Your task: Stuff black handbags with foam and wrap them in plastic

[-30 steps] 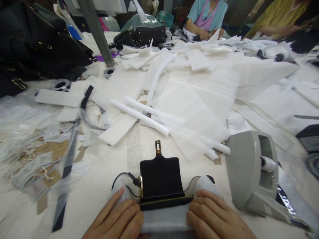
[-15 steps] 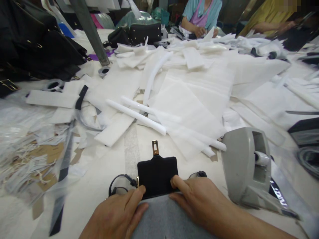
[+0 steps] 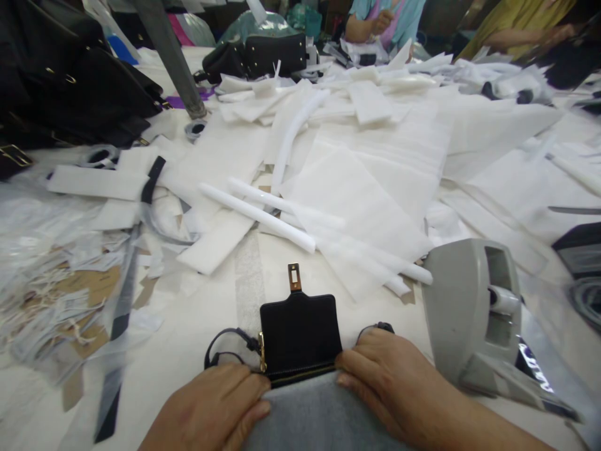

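A small bag lies at the near edge of the view, its black flap (image 3: 300, 332) folded away from me with a gold clasp plate (image 3: 293, 275) at the tip. Toward me spreads the bag's grey panel (image 3: 319, 413), and a zip line runs between panel and flap. My left hand (image 3: 220, 401) is closed on the panel's left corner, thumb on the grey side. At the right corner my right hand (image 3: 380, 382) pinches the same edge. A black strap (image 3: 220, 338) loops out on the left beside a gold buckle. Fingertips of both hands are partly hidden.
White foam sheets (image 3: 357, 194) and foam rods (image 3: 258, 216) cover the table's middle. A grey tape dispenser (image 3: 460, 307) stands on the right. Black bags (image 3: 61, 81) pile up at left, by a metal post (image 3: 173, 62). Two people sit across the table.
Both hands have drawn slightly apart and toward me along the edge, and more of the flap's base and zip now shows. Across the table, one person's hand has risen.
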Motion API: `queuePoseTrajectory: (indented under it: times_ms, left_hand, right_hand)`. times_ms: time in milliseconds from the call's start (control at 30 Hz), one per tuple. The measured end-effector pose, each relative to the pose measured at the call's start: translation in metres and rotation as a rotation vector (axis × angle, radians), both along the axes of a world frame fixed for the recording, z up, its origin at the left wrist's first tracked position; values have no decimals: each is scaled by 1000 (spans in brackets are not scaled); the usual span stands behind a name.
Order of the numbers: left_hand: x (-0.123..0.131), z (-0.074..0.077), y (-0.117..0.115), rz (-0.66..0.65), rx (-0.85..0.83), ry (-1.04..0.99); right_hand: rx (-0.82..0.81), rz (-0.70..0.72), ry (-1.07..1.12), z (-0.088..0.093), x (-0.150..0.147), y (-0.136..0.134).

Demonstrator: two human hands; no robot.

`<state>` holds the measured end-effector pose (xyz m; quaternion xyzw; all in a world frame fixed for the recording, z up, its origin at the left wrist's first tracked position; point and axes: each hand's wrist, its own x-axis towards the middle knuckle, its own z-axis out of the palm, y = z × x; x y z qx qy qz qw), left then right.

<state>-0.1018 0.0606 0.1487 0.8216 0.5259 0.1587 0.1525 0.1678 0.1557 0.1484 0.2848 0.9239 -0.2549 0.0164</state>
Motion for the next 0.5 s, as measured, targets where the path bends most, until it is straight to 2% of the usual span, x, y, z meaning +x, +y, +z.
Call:
queuePoseTrajectory:
  times_ms: [133, 300, 400, 500]
  left_hand:
    - [6, -10, -2, 60, 89, 106]
    - [14, -17, -8, 52, 126, 274]
    - [16, -18, -7, 43, 120, 345]
    - [16, -20, -4, 56, 141, 397]
  right_hand:
    - [102, 24, -94, -3, -8, 1]
    - [173, -66, -135, -12, -15, -5]
    - [188, -72, -88, -20, -13, -10]
    - [248, -47, 64, -23, -7, -11]
